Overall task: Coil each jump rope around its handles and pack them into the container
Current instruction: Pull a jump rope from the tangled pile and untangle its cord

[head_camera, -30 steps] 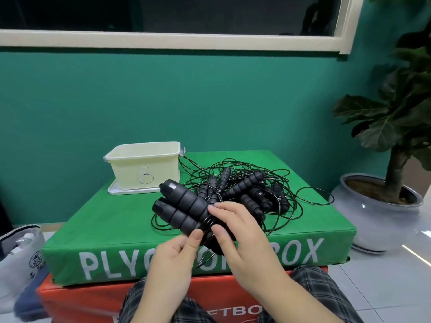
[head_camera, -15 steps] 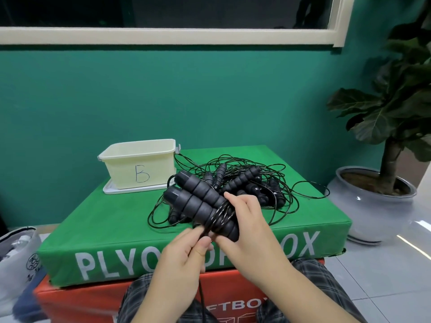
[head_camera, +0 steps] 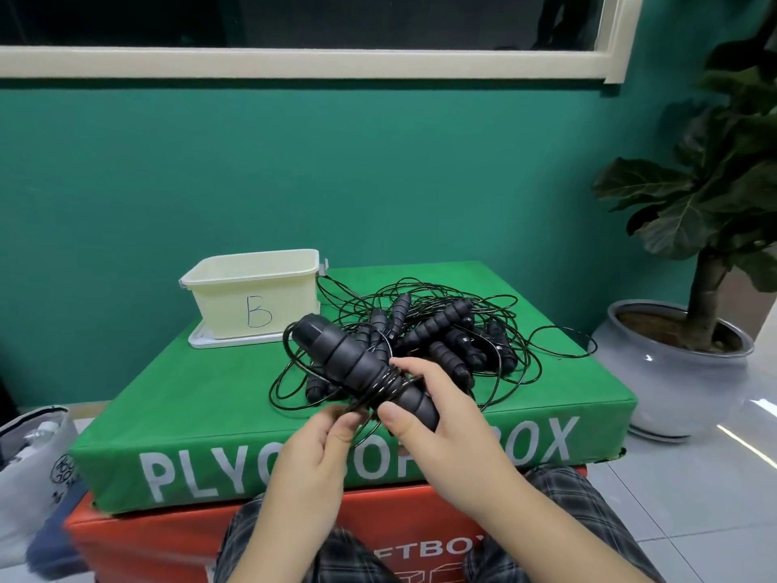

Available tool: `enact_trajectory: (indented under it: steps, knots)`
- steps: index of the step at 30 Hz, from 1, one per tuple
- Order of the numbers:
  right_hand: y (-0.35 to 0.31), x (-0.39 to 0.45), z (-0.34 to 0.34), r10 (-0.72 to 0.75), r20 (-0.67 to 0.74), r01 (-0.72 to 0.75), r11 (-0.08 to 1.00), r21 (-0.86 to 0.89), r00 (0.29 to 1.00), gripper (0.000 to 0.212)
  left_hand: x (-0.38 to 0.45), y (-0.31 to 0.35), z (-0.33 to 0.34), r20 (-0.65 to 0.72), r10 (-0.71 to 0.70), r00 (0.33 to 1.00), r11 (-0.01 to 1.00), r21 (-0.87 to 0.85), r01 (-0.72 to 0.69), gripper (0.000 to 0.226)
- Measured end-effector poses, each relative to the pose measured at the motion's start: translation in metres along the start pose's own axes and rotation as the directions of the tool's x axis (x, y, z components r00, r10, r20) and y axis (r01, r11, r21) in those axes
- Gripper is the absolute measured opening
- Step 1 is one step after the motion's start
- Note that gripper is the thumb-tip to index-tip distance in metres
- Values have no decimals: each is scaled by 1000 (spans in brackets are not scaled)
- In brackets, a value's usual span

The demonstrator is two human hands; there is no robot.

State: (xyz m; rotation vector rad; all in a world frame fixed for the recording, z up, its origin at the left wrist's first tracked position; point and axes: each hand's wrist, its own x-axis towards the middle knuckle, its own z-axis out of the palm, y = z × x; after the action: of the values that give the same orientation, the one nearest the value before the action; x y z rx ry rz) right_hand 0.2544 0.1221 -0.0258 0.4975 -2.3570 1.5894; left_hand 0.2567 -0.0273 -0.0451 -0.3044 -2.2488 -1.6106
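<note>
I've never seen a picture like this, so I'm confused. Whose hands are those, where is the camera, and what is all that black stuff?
There is no machine here. The camera sits on a person's head and looks down, so you see that person's own two hands and checked trousers.

The right hand grips a pair of black jump rope handles held side by side. The left hand pinches the thin black cord, which already loops a few times around the handles.

Behind them, on a green padded plyo box, lies a tangled pile of more jump ropes. At the back left stands a pale yellow container marked with the letter B, resting on its lid. You cannot see inside it from here.

A potted plant stands on the floor to the right.
</note>
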Motion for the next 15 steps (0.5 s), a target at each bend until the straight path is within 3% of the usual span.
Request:
enact_trajectory:
  steps: [2,4,6,9,12,15]
  knots:
    - [-1,-2,1,5,26,-9,992,123,1000,38,2,1,0,55,-26,998,989,-141,34,33]
    - [-4,-2,2,-8,25,2,972,233,1000,30,1,-1,1,104,-53,993,957,-280,80,54]
    - [-4,-1,2,-27,-10,29,963,267,1000,26,0,-4,3,142,-90,986,938,-320,132,63]
    - [-2,1,4,-5,-43,17,959,281,999,38,-2,-3,1,167,-63,984,956,-274,108,64]
    - [0,4,4,-22,-89,38,983,179,996,32,-2,-5,-2,104,-80,991,976,-192,99,72]
    - [-2,5,2,-246,-147,234,968,-94,958,32,-1,0,-2,28,-56,998,993,-101,58,65]
